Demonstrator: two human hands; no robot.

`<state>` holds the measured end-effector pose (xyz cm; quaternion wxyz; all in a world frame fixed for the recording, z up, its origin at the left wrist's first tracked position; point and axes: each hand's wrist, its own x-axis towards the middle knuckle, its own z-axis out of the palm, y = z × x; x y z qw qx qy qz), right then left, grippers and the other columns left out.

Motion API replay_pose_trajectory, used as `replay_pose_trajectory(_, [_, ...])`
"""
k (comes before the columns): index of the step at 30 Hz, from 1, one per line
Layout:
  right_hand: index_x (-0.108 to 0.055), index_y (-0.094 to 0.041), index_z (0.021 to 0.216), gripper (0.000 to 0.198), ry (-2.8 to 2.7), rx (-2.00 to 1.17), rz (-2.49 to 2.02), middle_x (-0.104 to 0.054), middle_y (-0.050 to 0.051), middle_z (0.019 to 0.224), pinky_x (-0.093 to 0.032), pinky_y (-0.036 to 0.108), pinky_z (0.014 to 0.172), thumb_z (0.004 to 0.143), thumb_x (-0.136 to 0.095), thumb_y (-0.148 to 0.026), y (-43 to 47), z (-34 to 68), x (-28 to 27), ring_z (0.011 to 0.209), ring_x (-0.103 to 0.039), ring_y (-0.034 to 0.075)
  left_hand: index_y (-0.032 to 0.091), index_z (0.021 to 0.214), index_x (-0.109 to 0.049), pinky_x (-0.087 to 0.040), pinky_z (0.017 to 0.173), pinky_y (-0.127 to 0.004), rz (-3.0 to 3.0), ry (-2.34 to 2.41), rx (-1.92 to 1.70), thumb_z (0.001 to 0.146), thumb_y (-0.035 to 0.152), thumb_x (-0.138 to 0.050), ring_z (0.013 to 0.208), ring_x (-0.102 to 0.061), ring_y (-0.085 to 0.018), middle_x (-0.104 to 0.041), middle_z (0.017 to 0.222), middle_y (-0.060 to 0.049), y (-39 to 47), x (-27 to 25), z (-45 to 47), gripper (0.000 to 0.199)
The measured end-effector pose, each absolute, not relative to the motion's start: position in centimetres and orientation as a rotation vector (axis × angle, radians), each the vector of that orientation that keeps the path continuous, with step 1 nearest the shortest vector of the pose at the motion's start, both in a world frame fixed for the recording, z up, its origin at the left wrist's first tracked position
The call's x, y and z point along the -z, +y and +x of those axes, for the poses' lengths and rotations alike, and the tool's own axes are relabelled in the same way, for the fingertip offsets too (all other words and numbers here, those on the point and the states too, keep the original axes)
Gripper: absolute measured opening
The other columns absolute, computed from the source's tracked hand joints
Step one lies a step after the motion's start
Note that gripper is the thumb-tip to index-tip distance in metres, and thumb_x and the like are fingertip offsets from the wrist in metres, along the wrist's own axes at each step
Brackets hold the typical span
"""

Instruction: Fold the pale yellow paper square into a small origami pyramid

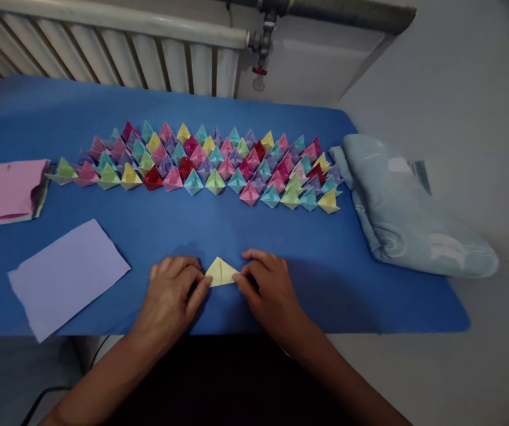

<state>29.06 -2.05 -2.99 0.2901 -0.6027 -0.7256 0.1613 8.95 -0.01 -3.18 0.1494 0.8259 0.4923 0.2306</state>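
Note:
A small folded piece of yellow paper (221, 272), triangular with a crease down its middle, is held just above or on the blue table near its front edge. My left hand (172, 290) pinches its left corner between thumb and fingers. At the opposite corner, my right hand (272, 290) grips it with thumb and forefinger. Beyond the hands stand rows of small folded paper boats (215, 182) in pink, yellow, green, blue, purple and red. To the left of my left hand lies a flat sheet of purple paper (70, 275).
A stack of coloured paper (6, 189), pink on top, lies at the left. On the right, a folded pale blue blanket (414, 207) hangs over the edge of the blue table (183, 222). A white radiator (116, 59) and a pipe valve (263, 47) are behind.

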Motion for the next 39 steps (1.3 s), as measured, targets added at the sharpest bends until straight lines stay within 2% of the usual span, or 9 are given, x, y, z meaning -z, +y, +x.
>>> replay_pose_trajectory(9, [-0.058, -0.017, 0.071, 0.016, -1.935, -0.425, -1.642, -0.067, 0.010, 0.110, -0.043, 0.042, 0.086, 0.086, -0.064, -0.018, -1.8, 28.9, 2.8, 0.100, -0.062, 0.025, 0.019, 0.079, -0.062, -0.038, 0.076, -0.041, 2.413, 1.424, -0.664, 0.097, 0.037, -0.045, 0.090, -0.055, -0.025, -0.063, 0.093, -0.006, 0.0, 3.4, 9.0, 0.031])
replay_pose_trajectory(28, [-0.059, -0.019, 0.069, 0.016, -2.000, -0.392, -1.707, -0.068, 0.010, 0.106, -0.047, 0.041, 0.084, 0.084, -0.064, -0.017, -1.3, 28.8, 2.4, 0.096, -0.063, 0.025, 0.018, 0.078, -0.056, -0.038, 0.071, -0.041, 2.509, 1.478, -0.644, 0.096, 0.027, -0.047, 0.084, -0.054, -0.026, -0.063, 0.091, -0.009, -0.3, 3.3, 9.8, 0.022])
replay_pose_trajectory(33, [-0.060, -0.018, 0.070, 0.015, -2.027, -0.445, -1.736, -0.068, 0.010, 0.107, -0.047, 0.043, 0.085, 0.084, -0.066, -0.019, -1.1, 28.9, 2.2, 0.097, -0.062, 0.026, 0.017, 0.095, -0.061, -0.038, 0.073, -0.041, 2.741, 1.434, -0.681, 0.096, 0.020, -0.047, 0.088, -0.053, -0.026, -0.063, 0.101, -0.011, -0.6, 3.3, 9.7, 0.014])
replay_pose_trajectory(36, [-0.060, -0.018, 0.070, 0.016, -2.055, -0.461, -1.739, -0.067, 0.010, 0.107, -0.048, 0.043, 0.083, 0.085, -0.065, -0.022, -0.8, 29.0, 2.2, 0.095, -0.062, 0.026, 0.020, 0.107, -0.061, -0.038, 0.083, -0.042, 2.888, 1.128, -0.678, 0.099, 0.016, -0.039, 0.097, -0.055, -0.024, -0.065, 0.107, -0.008, -0.3, 3.0, 9.5, 0.024])
replay_pose_trajectory(39, [-0.060, -0.018, 0.072, 0.017, -2.046, -0.422, -1.712, -0.067, 0.011, 0.102, -0.049, 0.042, 0.083, 0.088, -0.060, -0.023, -0.8, 29.2, 2.3, 0.093, -0.061, 0.025, 0.018, 0.108, -0.061, -0.038, 0.089, -0.041, 2.937, 0.933, -0.686, 0.100, 0.012, -0.033, 0.092, -0.058, -0.019, -0.068, 0.105, -0.006, 0.2, 2.7, 9.5, 0.029])
